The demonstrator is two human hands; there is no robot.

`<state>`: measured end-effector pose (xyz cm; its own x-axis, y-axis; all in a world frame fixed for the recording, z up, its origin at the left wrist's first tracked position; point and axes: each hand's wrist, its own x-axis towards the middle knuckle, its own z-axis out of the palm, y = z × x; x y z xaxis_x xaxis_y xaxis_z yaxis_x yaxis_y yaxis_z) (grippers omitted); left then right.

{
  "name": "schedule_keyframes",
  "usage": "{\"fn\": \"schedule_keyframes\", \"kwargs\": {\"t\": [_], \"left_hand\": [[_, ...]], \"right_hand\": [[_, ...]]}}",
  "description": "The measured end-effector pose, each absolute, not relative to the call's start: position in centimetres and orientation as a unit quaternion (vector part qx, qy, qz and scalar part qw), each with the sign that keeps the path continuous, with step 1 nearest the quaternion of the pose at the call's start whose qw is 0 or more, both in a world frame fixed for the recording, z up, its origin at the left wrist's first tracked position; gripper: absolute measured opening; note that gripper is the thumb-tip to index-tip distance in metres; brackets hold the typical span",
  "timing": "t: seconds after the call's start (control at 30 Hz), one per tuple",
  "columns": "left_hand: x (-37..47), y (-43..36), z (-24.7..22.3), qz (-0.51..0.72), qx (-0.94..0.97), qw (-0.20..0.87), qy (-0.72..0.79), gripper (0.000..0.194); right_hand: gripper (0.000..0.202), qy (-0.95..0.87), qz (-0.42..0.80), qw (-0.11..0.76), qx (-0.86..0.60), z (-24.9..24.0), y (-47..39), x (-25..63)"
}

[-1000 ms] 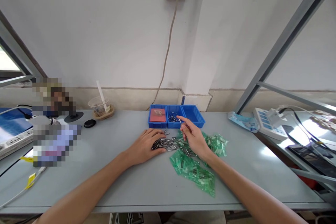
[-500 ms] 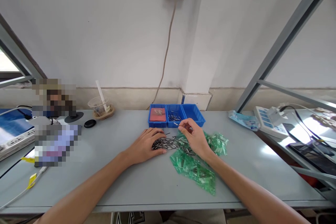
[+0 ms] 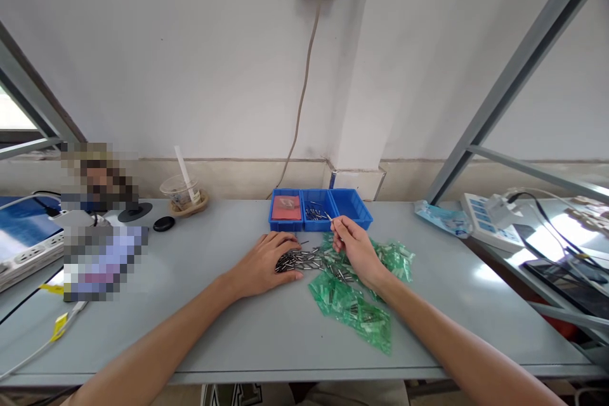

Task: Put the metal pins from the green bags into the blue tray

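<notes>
Grey counter (image 3: 238, 342) runs under both grips. Green plastic (image 3: 352, 314) w/ pins showing thru lies under & on the near side of the R grip (image 3: 354, 247); can't tell if it's one piece or several. Row of 3 joined blue boxes (image 3: 354, 204) sits just beyond the R grip: red packet (image 3: 285, 210) in the L one, loose pins (image 3: 314, 210) in the mid one.

L grip (image 3: 271, 260) is cupped, fingers spread, round the L end of a pin pile (image 3: 299, 260); not clasping anything visibly. Pile stretches from its palm side over to the green plastic, below the R grip.

Smallest: a single metal pin (image 3: 328, 217), pinched btwn R grip's thumb & fingers, tip poking out far-L twd the mid box; can't tell if it's over the rim. Prob. light, stiff, smooth, a bit slippery, likely to roll if dropped; not fragile by the look. Best held w/ thumb & forefinger nr one end, other end free.
</notes>
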<state>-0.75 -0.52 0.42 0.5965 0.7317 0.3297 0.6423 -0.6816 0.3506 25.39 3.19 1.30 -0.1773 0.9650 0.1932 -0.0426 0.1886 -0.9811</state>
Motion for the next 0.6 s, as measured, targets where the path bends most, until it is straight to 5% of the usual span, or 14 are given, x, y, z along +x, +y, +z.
{"fn": "schedule_keyframes", "kwargs": {"t": [0.3,0.6], "left_hand": [[-0.77,-0.50,0.34,0.217,0.887,0.094,0.398,0.056],[-0.72,-0.60,0.58,0.207,0.891,0.088,0.394,0.054]], "right_hand": [[0.030,-0.503,0.632,0.483,-0.338,1.72,2.75,25.44],[0.023,-0.675,0.390,0.460,-0.424,1.08,2.70,25.31]]}}
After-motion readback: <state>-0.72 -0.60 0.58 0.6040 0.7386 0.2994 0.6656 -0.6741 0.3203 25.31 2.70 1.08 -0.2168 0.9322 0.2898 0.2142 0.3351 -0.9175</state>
